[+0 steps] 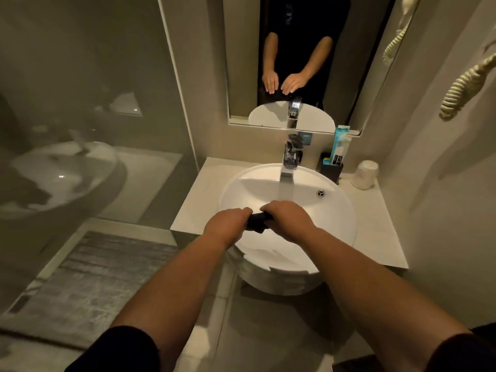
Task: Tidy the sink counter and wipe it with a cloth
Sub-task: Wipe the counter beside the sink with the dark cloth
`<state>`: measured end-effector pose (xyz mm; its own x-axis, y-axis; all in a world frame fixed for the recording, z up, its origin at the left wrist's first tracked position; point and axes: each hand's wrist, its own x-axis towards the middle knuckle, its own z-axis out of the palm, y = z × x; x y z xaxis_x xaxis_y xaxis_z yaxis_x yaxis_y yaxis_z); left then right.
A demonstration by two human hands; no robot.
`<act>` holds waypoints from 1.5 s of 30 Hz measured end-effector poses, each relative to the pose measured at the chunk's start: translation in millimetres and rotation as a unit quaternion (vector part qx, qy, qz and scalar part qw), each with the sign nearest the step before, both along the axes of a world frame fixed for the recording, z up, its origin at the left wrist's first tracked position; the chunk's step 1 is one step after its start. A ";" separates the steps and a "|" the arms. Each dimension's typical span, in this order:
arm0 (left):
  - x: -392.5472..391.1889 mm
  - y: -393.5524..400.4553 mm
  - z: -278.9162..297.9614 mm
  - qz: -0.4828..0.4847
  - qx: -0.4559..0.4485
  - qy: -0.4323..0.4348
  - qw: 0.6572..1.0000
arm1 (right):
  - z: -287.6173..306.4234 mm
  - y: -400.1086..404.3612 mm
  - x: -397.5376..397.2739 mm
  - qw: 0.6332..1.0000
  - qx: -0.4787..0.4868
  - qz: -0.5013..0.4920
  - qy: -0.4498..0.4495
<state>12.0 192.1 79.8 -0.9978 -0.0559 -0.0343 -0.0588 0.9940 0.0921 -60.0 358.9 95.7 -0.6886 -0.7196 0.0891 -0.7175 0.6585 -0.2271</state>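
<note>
Over the white sink (335,210), the left hand (228,224) and right hand (288,217) each clench one end of a dark cloth (259,222). Its long axis runs left to right between the fists. It looks bunched, perhaps twisted.

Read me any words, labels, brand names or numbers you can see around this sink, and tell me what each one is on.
None can be read.
Teal package in the black holder: has print, too small and blurred.
Blue sticker behind the faucet: mark unreadable.
Shirt in the mirror: faint marking, too dark.
Upturned cup, basin, dark cloth: no text visible.
</note>
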 end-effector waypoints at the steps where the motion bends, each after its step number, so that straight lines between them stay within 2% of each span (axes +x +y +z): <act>1: -2.5 -8.6 1.2 0.008 -0.001 -0.003 1.000 | -0.9 -7.9 -5.0 1.000 0.001 0.002 -0.002; 8: -34.3 -77.3 -3.5 0.063 0.017 0.009 0.998 | -22.9 -58.5 -55.4 0.999 0.044 0.005 0.010; 19: -156.2 -176.0 -30.0 0.042 0.034 -0.009 0.999 | -79.4 -138.2 -165.2 0.991 0.100 -0.085 0.003; 27: -222.9 -223.1 -49.1 0.066 0.047 -0.010 0.997 | -111.4 -132.9 -208.0 0.966 0.182 -0.185 -0.020; 35: -278.1 -258.5 -79.4 0.119 0.072 0.026 0.990 | -127.2 -128.3 -215.3 0.965 0.182 -0.189 -0.004; 37: -296.6 -266.0 -84.5 0.108 0.063 0.053 0.991 | -128.3 -128.8 -214.8 0.965 0.183 -0.189 0.008; 42: -334.0 -282.0 -101.0 0.011 0.037 0.133 0.990 | -133.2 -128.9 -214.9 0.968 0.161 -0.193 0.017; 45: -333.3 -290.4 -132.6 -0.034 0.060 0.101 0.992 | -135.9 -128.0 -215.9 0.967 0.162 -0.197 0.020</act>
<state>-321.2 -98.3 -52.8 -0.9863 0.0043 0.1651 0.0398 0.9764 0.2122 -276.0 230.9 -40.1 -0.9154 -0.3973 -0.0645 -0.4010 0.9141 0.0605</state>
